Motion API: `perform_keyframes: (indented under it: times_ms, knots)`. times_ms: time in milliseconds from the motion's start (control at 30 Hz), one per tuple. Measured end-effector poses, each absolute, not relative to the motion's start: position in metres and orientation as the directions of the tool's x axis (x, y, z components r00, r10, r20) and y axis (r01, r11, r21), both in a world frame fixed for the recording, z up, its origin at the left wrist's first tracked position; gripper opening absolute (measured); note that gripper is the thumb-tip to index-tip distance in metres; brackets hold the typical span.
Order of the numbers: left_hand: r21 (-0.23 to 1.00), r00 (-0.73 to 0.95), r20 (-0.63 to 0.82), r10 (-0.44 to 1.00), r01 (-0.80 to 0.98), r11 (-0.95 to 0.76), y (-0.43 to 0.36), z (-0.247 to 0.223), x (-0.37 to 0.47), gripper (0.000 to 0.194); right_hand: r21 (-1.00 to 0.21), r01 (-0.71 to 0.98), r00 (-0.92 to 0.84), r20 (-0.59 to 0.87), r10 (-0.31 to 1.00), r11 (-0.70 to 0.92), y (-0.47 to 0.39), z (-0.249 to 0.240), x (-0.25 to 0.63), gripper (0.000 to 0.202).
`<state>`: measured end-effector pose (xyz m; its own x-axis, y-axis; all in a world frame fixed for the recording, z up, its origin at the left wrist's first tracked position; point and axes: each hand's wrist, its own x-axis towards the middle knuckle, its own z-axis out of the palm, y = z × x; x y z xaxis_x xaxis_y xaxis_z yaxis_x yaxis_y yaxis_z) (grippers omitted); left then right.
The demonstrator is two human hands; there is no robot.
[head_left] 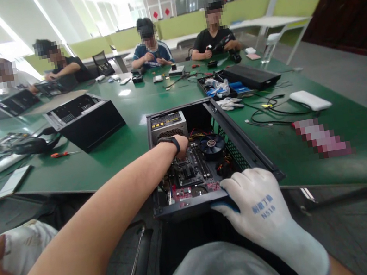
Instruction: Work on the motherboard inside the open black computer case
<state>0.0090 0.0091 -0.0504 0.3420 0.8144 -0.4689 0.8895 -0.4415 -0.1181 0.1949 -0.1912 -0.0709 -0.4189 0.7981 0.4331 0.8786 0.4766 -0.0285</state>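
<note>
An open computer case (pixel 245 139) lies at the green table's near edge, its inside facing up. My left hand (pixel 181 145), bare with a black wristband, reaches into it over the motherboard (pixel 192 169). Its fingers point down and look bunched together; what they hold, if anything, is hidden. Beside that hand are a power supply (pixel 168 122) and a round black cooling fan (pixel 212 144). My right hand (pixel 256 207), in a white work glove, grips the case's near edge at its right corner, with the thumb in front and the fingers over the rim.
Another case (pixel 93 124) stands tilted at left, near an orange screwdriver (pixel 59 154). A toolbox (pixel 219 85) with gloves lies behind my case. Cables (pixel 266 107) and a white pouch (pixel 310 100) are at right. Several people sit around the table (pixel 363 140).
</note>
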Motion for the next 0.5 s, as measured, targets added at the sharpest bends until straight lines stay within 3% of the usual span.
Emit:
perform_keyframes:
  times_ms: [233,433,500]
  knots:
    - [0.129,0.270,-0.385,0.882,0.962,-0.239,0.015,-0.070,0.007,0.039,-0.027,0.878,-0.420,0.437,0.795,0.478,-0.192,-0.071,0.194,0.035]
    - [0.189,0.302,-0.359,0.883,0.950,-0.248,0.023,-0.081,0.000,0.050,-0.026,0.880,-0.418,0.433,0.799,0.474,-0.192,-0.070,0.194,0.036]
    - [0.158,0.306,-0.385,0.871,0.951,-0.265,0.027,-0.087,-0.001,0.054,-0.029,0.879,-0.417,0.434,0.798,0.475,-0.192,-0.070,0.194,0.036]
